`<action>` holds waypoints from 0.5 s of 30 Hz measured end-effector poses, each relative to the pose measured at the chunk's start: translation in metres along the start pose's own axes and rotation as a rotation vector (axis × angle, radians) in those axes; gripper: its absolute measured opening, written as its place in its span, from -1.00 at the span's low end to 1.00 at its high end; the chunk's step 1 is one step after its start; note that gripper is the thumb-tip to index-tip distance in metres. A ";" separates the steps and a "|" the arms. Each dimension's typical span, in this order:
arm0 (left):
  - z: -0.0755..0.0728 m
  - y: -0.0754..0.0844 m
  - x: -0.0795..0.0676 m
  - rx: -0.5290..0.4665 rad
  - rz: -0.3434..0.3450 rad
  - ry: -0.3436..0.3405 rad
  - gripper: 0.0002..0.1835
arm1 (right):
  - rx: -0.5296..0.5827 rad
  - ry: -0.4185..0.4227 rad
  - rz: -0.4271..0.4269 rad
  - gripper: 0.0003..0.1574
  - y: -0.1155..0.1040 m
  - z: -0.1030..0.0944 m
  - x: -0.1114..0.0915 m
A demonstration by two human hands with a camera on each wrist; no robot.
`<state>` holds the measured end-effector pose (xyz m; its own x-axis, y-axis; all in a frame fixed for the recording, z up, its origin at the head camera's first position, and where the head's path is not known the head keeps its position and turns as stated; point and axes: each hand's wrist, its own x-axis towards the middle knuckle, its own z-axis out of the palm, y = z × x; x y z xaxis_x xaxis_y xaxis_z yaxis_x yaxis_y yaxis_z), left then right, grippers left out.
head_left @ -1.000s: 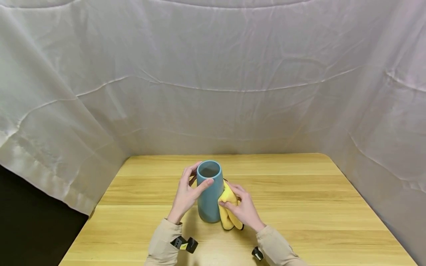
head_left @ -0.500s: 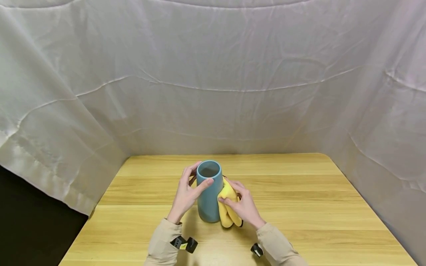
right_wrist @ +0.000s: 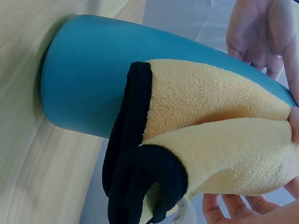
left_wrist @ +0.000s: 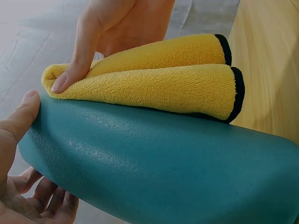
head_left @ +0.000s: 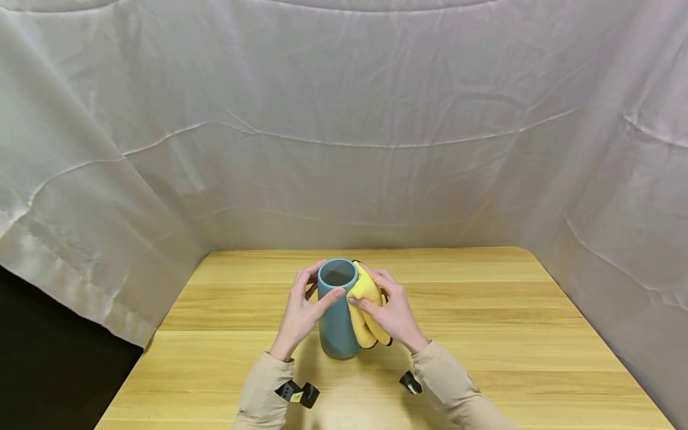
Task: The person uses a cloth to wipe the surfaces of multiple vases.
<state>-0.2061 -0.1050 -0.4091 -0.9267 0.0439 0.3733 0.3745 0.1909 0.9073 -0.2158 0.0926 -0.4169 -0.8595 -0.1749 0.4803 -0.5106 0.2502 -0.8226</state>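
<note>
A tall blue-green vase (head_left: 337, 328) stands upright on the table, its round mouth facing up and wider at the base. My left hand (head_left: 298, 313) grips it near the top, thumb in front and fingers round the far left side. On the other side, my right hand (head_left: 395, 310) pinches a folded yellow towel (head_left: 366, 291) with black edging against the vase wall, just below the rim. In the left wrist view the towel (left_wrist: 163, 91) lies along the vase. Its folded black-edged ends (right_wrist: 140, 93) hang toward the base in the right wrist view.
The wooden table (head_left: 484, 334) spreads out around the vase, its far edge near a grey cloth curtain (head_left: 344, 185) that also hangs on both sides. A dark area (head_left: 54, 364) lies beyond the table at the left.
The right hand and the towel have slid up the vase's right side toward the rim. The left hand and the vase have stayed in place.
</note>
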 end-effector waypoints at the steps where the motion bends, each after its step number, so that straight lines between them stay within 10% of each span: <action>1: 0.000 0.000 0.000 0.001 0.000 0.000 -0.33 | -0.003 -0.001 0.003 -0.23 0.000 0.000 0.000; 15: 0.000 -0.001 0.000 -0.005 -0.010 0.002 -0.32 | -0.008 -0.025 0.053 -0.20 0.017 0.002 -0.013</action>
<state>-0.2067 -0.1048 -0.4099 -0.9303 0.0401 0.3646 0.3655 0.1867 0.9119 -0.2136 0.0975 -0.4377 -0.8846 -0.1852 0.4279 -0.4644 0.2671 -0.8444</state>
